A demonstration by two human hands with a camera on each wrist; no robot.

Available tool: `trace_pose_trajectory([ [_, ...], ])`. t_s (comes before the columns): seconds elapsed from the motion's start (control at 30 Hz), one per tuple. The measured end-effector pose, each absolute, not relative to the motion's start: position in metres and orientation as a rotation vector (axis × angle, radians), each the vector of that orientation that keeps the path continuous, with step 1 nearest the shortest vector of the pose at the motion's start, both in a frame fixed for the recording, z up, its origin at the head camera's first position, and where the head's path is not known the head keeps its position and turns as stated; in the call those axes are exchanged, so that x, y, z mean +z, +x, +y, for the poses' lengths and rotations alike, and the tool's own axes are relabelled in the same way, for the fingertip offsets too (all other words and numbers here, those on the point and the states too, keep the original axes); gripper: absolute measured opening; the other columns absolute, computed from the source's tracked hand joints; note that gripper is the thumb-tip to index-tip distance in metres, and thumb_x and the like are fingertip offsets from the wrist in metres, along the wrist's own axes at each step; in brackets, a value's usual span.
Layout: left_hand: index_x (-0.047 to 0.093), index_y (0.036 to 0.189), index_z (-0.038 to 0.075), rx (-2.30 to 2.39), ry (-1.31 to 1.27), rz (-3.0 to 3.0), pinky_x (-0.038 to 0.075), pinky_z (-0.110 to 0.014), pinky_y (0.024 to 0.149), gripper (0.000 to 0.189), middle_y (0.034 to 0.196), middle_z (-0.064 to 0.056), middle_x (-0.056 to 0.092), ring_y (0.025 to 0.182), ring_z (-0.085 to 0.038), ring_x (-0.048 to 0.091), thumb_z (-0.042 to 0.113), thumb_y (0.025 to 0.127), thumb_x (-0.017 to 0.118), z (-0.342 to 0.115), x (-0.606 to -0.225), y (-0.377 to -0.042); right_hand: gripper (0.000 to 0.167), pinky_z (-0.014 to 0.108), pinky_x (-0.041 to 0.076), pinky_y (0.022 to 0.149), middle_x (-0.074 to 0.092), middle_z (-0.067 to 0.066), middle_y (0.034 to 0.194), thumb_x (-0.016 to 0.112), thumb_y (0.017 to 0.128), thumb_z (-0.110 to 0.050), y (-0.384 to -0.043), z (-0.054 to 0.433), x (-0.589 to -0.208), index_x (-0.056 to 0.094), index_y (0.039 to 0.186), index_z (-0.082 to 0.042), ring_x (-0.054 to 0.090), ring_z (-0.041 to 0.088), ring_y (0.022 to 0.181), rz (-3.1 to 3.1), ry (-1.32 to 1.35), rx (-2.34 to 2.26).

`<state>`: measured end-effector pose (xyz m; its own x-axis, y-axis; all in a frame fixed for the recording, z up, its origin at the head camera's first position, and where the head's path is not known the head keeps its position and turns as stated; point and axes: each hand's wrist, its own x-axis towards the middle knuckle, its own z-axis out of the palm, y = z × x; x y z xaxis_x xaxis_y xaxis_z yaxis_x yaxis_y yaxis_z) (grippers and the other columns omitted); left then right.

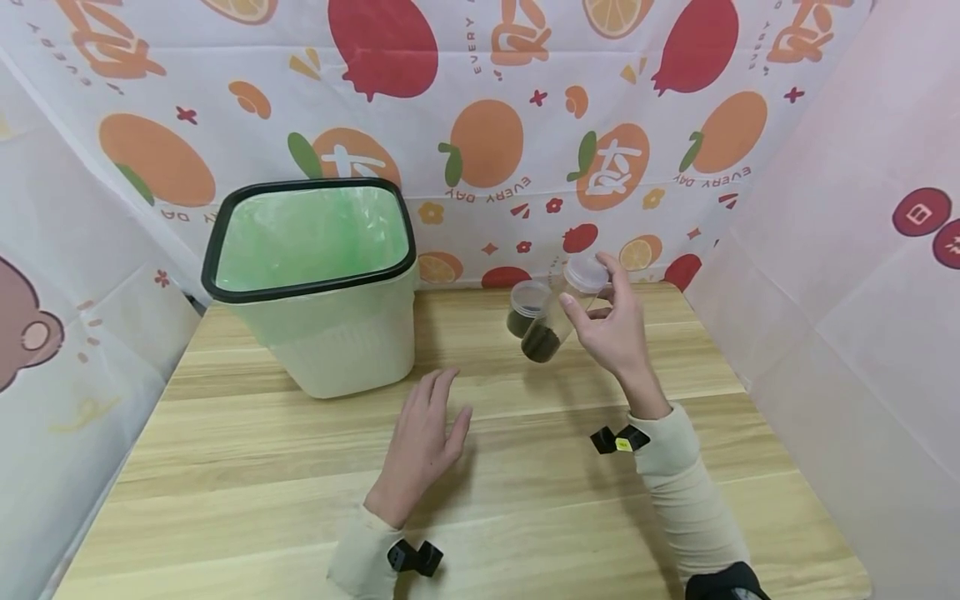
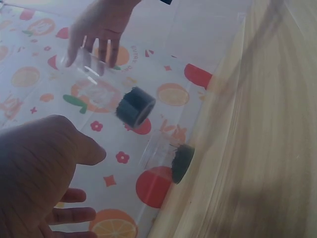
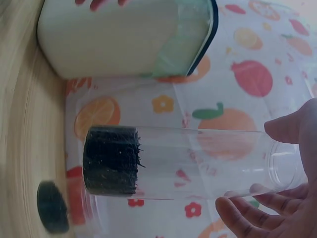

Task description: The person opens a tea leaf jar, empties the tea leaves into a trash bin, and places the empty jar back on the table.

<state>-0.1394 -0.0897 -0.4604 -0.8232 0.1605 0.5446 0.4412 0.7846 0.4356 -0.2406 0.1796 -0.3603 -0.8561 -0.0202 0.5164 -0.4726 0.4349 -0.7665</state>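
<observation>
My right hand (image 1: 618, 333) grips a tall clear plastic jar (image 1: 553, 321) near its whitish lid (image 1: 587, 272), holding it tilted above the table. Dark, dry-looking bits fill the bottom of this jar (image 3: 111, 161); its upper part looks clear. Behind it stands a shorter clear jar (image 1: 519, 322), also with dark contents and partly covered by the held jar in the head view. My left hand (image 1: 420, 442) hovers over the table with loosely extended fingers and holds nothing. In the left wrist view, its thumb points toward the short jar (image 2: 182, 163).
At the back left stands a pale bin (image 1: 352, 350) with a black rim and a green liner (image 1: 315, 233). The wood-grain table (image 1: 247, 467) meets a fruit-print cloth (image 1: 480, 75) at the back. Pale cloth (image 1: 840, 275) hangs along the right side.
</observation>
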Motion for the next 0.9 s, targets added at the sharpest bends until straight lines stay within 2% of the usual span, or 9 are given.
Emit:
trace_pose_trajectory([
  [0.3, 0.050, 0.142, 0.002, -0.837, -0.463, -2.471, 0.053, -0.052, 0.102, 0.060, 0.132, -0.021, 0.061, 0.121, -0.038, 0.061, 0.020, 0.091, 0.074, -0.092, -0.455, -0.141, 0.073, 0.020, 0.057, 0.068, 0.054, 0.021, 0.139, 0.075, 0.088, -0.005, -0.225, 0.161, -0.355, 0.039, 0.151, -0.004, 0.066, 0.038, 0.105, -2.252, 0.520, 1.541],
  [0.57, 0.050, 0.142, 0.002, -0.895, -0.470, -2.464, 0.052, -0.052, 0.102, 0.063, 0.132, -0.020, 0.060, 0.121, -0.037, 0.060, 0.023, 0.089, 0.077, -0.092, -0.452, -0.140, 0.068, 0.025, 0.060, 0.069, 0.057, 0.014, 0.132, 0.077, 0.088, -0.013, -0.211, 0.144, -0.354, 0.044, 0.148, -0.012, 0.068, 0.031, 0.104, -2.261, 0.587, 1.597],
  [0.9, 0.047, 0.143, 0.003, -0.912, -0.481, -2.449, 0.051, -0.050, 0.105, 0.069, 0.135, -0.019, 0.058, 0.124, -0.035, 0.058, 0.028, 0.087, 0.080, -0.094, -0.447, -0.138, 0.068, 0.031, 0.061, 0.068, 0.059, 0.010, 0.130, 0.079, 0.086, -0.014, -0.195, 0.126, -0.352, 0.047, 0.146, -0.015, 0.070, 0.033, 0.102, -2.239, 0.680, 1.657],
])
